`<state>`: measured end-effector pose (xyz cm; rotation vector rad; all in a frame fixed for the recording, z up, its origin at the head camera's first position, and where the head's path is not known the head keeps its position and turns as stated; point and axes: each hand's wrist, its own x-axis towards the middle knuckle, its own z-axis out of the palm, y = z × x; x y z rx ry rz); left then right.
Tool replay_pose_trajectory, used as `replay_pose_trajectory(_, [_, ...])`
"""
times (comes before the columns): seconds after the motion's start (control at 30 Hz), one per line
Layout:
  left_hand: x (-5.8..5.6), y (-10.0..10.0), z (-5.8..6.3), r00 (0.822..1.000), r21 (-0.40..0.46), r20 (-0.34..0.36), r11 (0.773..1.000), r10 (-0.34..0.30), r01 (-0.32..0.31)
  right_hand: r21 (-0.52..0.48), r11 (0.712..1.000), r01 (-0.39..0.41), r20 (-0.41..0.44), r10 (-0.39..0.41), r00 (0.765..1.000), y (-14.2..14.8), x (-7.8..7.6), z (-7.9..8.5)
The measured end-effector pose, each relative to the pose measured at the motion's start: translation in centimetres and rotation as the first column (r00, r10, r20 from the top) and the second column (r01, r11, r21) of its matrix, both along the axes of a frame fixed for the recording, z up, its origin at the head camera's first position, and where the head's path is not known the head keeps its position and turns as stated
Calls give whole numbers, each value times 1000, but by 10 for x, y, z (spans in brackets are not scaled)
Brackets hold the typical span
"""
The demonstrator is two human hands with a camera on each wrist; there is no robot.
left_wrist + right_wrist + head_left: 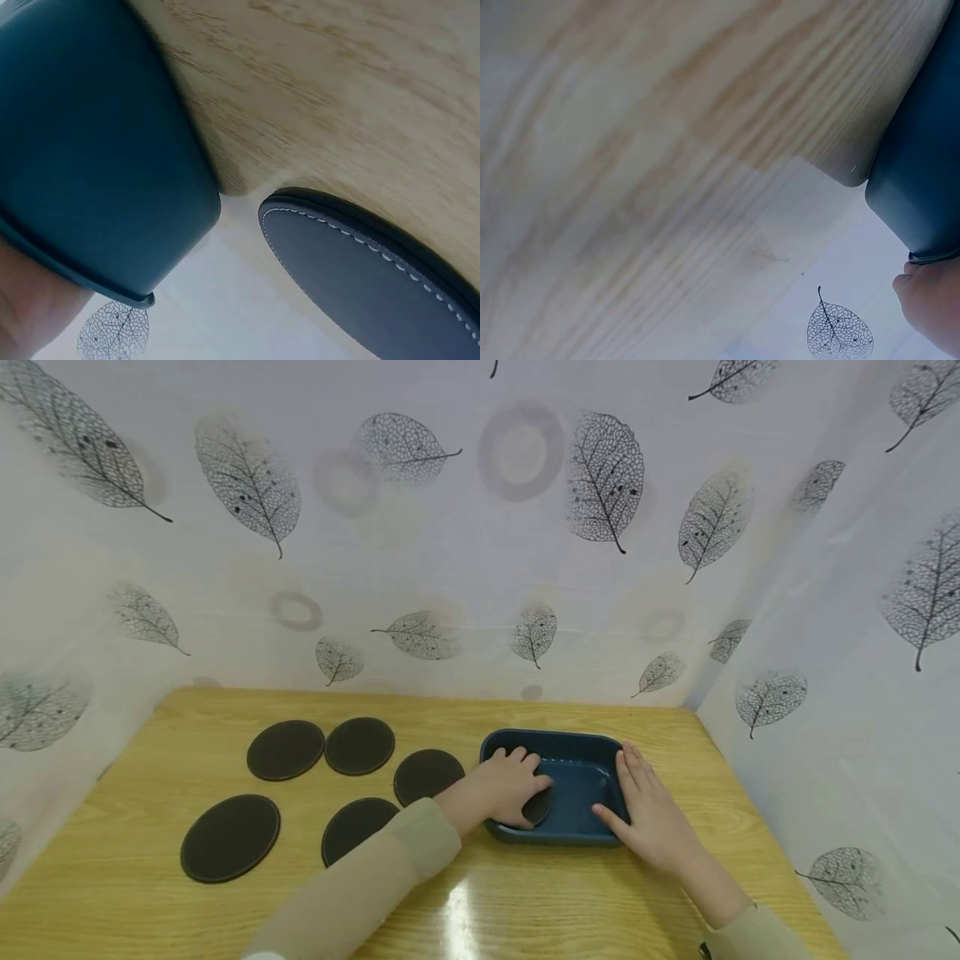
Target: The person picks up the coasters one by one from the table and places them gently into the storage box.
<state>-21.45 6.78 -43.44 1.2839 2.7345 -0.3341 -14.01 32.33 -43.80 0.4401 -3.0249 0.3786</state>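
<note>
A dark blue rectangular baking dish stands on the wooden table, right of the middle. My left hand reaches over its left rim and holds a round black coaster down inside; the hand covers most of this coaster. At the dish's right end, my right hand grips the wall, thumb on the inner side and fingers along the outer side. In the left wrist view another black coaster with pale edge stitching lies close beside the dish.
Several black coasters lie on the table left of the dish: one coaster close to it, another coaster farther back, and a coaster at the front left. Leaf-patterned sheeting rises behind the table and along its sides.
</note>
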Motion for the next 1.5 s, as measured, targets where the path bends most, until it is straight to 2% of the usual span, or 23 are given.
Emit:
replay_pose_trajectory(0.17, [1, 1, 1, 1000, -32, 10, 999, 22, -22, -10, 1000, 8, 11, -8, 1000, -1, 0, 0])
replay_pose_trajectory(0.43, [-1, -7, 9, 999, 1, -9, 999, -34, 34, -8, 1000, 9, 11, -9, 1000, 0, 0, -1])
replay_pose_trajectory(0.77, [1, -32, 31, 996, 59, -46, 995, -74, 77, -18, 1000, 11, 14, -10, 1000, 1, 0, -2])
replay_pose_trajectory(0.97, [6, -53, 39, 992, 114, -72, 987, -102, 109, -27, 1000, 4, 5, -4, 1000, 1, 1, -3])
replay_pose_trajectory(1.23, [13, -86, 41, 995, 159, -79, 985, -55, 67, -21, 1000, 0, 1, 0, 1000, 1, 1, -2])
replay_pose_trajectory(1.5, [20, -126, 41, 999, 283, -35, 959, 6, 4, -16, 1000, 0, -3, 0, 1000, 1, 1, -3])
